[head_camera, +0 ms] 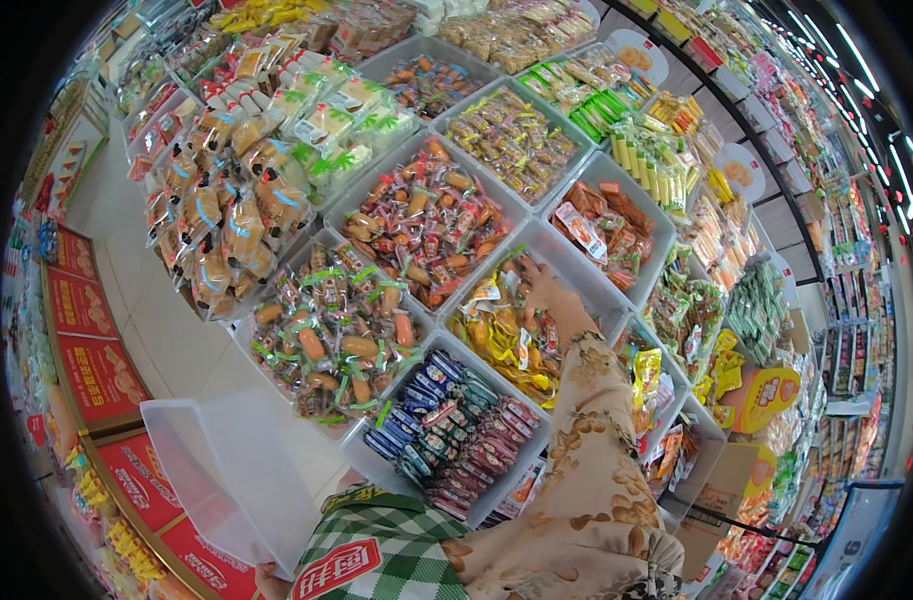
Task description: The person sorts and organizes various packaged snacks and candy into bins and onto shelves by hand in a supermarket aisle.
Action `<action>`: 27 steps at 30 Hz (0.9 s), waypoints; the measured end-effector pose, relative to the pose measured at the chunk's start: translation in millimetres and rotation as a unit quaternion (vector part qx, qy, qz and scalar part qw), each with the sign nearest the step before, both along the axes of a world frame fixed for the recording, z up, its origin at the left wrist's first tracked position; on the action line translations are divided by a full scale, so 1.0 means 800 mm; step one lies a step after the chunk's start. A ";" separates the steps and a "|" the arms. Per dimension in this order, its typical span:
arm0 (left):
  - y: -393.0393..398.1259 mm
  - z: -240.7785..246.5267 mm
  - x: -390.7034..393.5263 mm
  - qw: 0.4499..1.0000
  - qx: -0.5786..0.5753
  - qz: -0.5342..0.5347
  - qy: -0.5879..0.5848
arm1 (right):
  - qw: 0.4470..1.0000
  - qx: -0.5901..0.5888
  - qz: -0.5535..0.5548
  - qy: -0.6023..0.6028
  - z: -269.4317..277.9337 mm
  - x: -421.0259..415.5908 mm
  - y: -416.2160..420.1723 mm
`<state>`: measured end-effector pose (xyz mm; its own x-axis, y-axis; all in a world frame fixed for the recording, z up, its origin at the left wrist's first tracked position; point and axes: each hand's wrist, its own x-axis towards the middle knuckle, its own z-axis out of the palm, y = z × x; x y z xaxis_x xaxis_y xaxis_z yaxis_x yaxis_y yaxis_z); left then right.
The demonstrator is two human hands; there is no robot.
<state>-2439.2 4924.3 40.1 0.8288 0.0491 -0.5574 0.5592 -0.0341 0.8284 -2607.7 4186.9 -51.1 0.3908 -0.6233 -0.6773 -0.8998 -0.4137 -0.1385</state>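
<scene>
At the bottom left, my left hand [272, 581] grips the lower edge of a translucent plastic bin [231, 465], which is tilted on its side. My right hand [545, 291] reaches down into another clear bin [552, 244] in the middle of the display. Its fingers are apart over the wrapped snacks there, and the fingertips partly blend into the packets. Yellow snack packets [494, 352] fill the near left part of that bin, beside the hand. Just in front of me stands a bin of small blue, green and dark red packets [456, 427].
Adjoining bins hold wrapped sausages [336, 337], mixed wrapped snacks [426, 217] and reddish packets [606, 225]. Bagged bread [208, 217] is piled at the left, beside a tiled aisle [163, 330]. A low shelf with red panels [100, 367] curves along the far left. Cardboard boxes [715, 487] stand at the right.
</scene>
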 end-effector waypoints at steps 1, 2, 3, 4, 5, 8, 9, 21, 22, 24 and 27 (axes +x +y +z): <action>-0.003 0.000 0.002 1.000 -0.007 -0.001 0.009 | 1.000 0.007 0.006 -0.013 -0.005 -0.007 -0.008; -0.006 -0.001 0.005 1.000 -0.016 0.001 0.019 | 0.999 0.015 0.012 -0.027 -0.009 -0.012 -0.014; -0.010 -0.002 0.009 0.999 -0.025 0.001 0.029 | 0.999 0.014 -0.006 -0.047 -0.016 -0.017 -0.014; -0.010 -0.002 0.007 0.999 -0.030 0.008 0.037 | 0.997 0.016 -0.020 -0.068 -0.018 -0.017 -0.007; -0.011 -0.002 0.004 0.998 -0.033 0.011 0.045 | 0.995 0.018 -0.033 -0.088 -0.020 -0.016 -0.002; -0.009 -0.004 0.007 0.997 -0.039 0.014 0.060 | 0.998 0.000 -0.032 -0.058 -0.024 -0.011 0.007; -0.006 -0.007 0.015 0.997 -0.038 0.007 0.066 | 0.996 -0.011 -0.037 -0.081 -0.035 -0.020 0.004; -0.064 0.040 0.013 0.976 -0.122 0.038 0.177 | 0.948 -0.207 -0.126 -0.205 -0.034 -0.012 0.047; -0.062 0.040 0.013 0.973 -0.130 0.021 0.189 | 0.943 -0.198 -0.118 -0.240 -0.036 -0.017 0.041; -0.040 0.025 0.014 0.974 -0.131 -0.012 0.182 | 0.935 -0.193 -0.120 -0.272 -0.038 -0.019 0.040; -0.032 0.020 0.012 0.966 -0.141 -0.011 0.217 | 0.932 -0.207 -0.144 -0.260 -0.040 -0.019 0.044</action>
